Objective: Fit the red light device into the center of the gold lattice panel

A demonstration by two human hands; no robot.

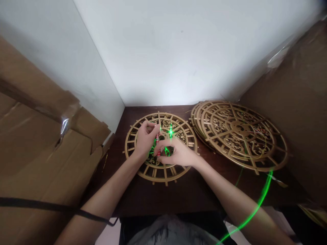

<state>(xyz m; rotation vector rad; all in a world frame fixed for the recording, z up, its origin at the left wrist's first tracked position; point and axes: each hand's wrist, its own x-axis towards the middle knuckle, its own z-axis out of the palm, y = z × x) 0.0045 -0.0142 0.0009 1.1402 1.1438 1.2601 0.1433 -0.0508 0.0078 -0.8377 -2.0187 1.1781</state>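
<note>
Red rod [157,139]: long axis near-far over gold clock face [166,179]; left hand [146,139] pinches far end, right hand [180,153] near end.

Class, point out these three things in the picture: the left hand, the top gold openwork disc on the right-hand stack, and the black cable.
Left hand [145,138]: head view, back of hand.
Top gold disc [237,126]: head view, central hub.
Black cable [30,203]: head view, thick left stretch.

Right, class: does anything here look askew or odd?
The top gold disc at the right sits off-centre on those beneath, making an uneven stack; a green streak crosses the right forearm like stray light.
</note>
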